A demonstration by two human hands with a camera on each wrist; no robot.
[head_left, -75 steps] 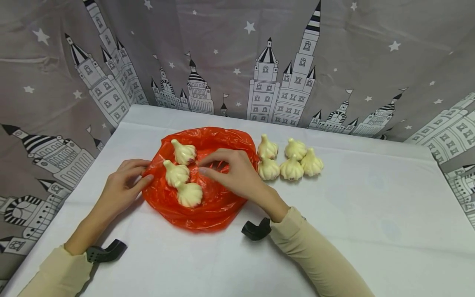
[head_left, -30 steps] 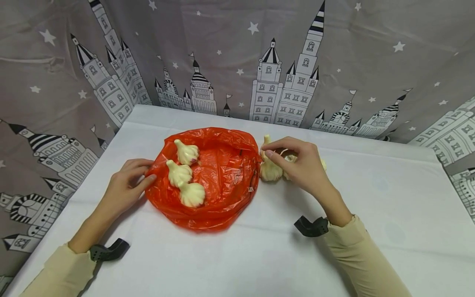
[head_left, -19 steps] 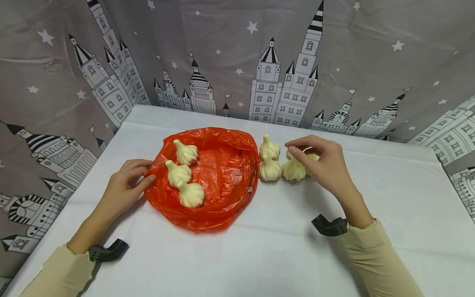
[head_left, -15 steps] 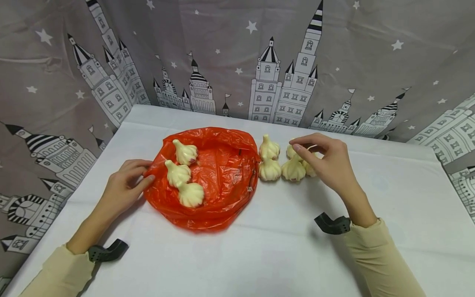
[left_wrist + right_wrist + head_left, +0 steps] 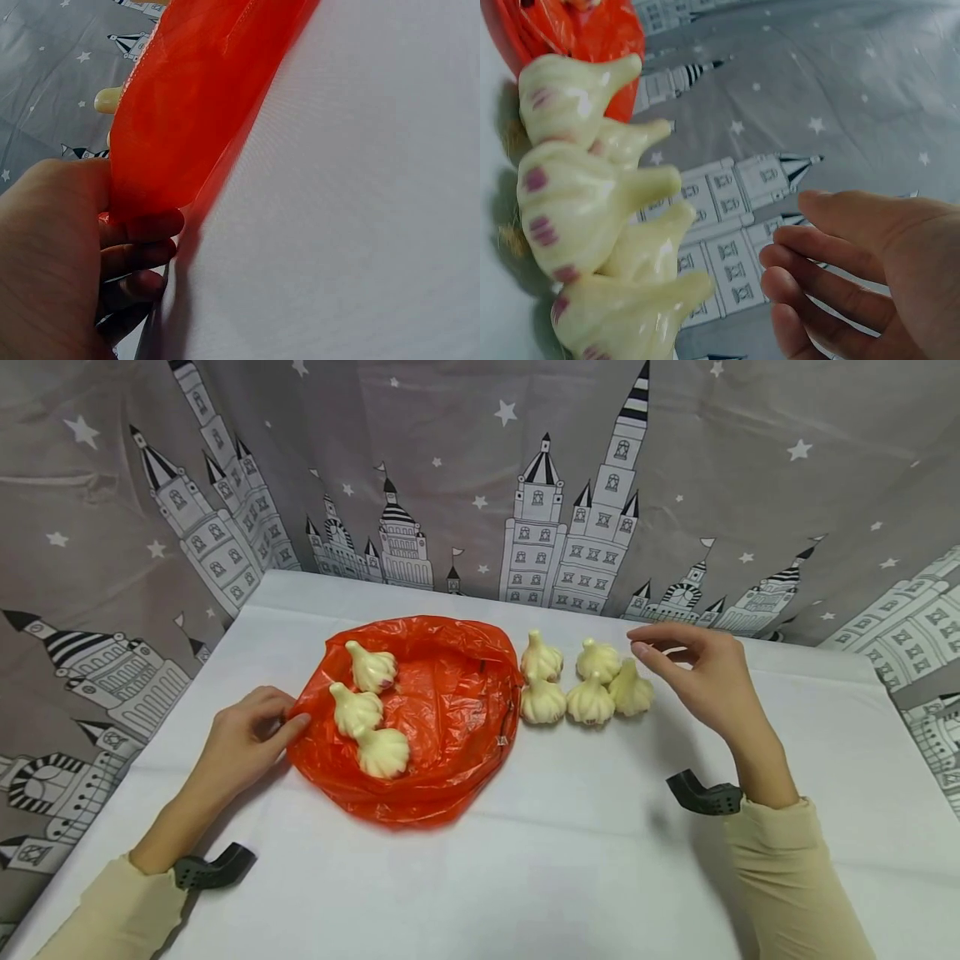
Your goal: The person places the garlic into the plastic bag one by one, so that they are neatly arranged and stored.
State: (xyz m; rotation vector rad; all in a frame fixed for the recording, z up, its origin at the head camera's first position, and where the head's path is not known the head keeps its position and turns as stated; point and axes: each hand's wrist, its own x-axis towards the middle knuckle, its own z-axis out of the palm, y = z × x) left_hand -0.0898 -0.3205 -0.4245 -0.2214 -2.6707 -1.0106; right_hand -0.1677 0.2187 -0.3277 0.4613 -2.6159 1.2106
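An open red plastic bag [image 5: 450, 760] lies on the table with three garlic bulbs [image 5: 384, 753] inside, along its left part. My left hand [image 5: 243, 735] pinches the bag's left rim between thumb and fingers, as the left wrist view also shows. To the right of the bag, several more garlic bulbs [image 5: 591, 700] sit in a tight cluster on the white cloth. My right hand [image 5: 705, 672] hovers just right of that cluster, fingers loosely bent, holding nothing. In the right wrist view the garlic bulbs [image 5: 577, 210] stand apart from the fingers.
A white cloth [image 5: 525, 877] covers the table. Behind it hangs a grey curtain [image 5: 465, 427] printed with castles and stars. Each wrist carries a black mount [image 5: 705, 793].
My right hand has come out of the bag, passed over the garlic cluster and moved right, uncovering it. My left hand stays on the bag's rim. The bulbs look unmoved.
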